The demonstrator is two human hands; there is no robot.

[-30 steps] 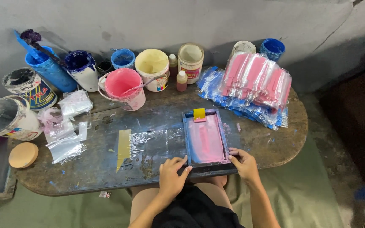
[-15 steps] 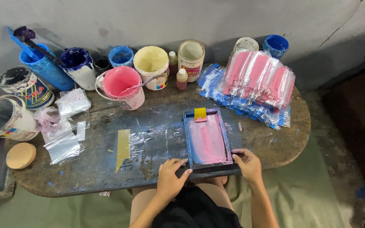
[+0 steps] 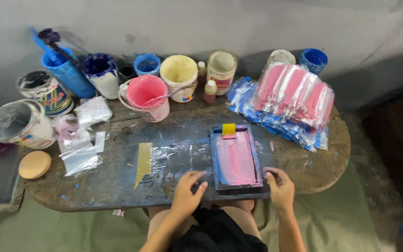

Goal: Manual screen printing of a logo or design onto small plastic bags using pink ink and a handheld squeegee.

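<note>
On the near edge of the worn table (image 3: 117, 193), a small blue-framed printing screen (image 3: 235, 158) lies flat, its mesh coated pink, with a yellow and pink tab at the far end. The person's left hand (image 3: 186, 195) rests just left of the frame on a clear plastic sheet (image 3: 176, 161), fingers loosely spread and gripping nothing. The right hand (image 3: 280, 186) sits at the frame's near right corner, fingers curled; whether they actually clasp the frame edge cannot be told, as the fingertips are turned away. Both forearms run out of view at the bottom. Beyond the screen stand a pink paint tub (image 3: 146, 97) with a stirrer, a yellow tub (image 3: 179, 75) and several blue pots (image 3: 100, 73), their contents partly hidden by the rims. A stack of bagged pink strips (image 3: 289, 95) occupies the right side. Small clear bags (image 3: 81, 156) lie at left, too crumpled to read, beside a round wooden lid (image 3: 34, 164).
</note>
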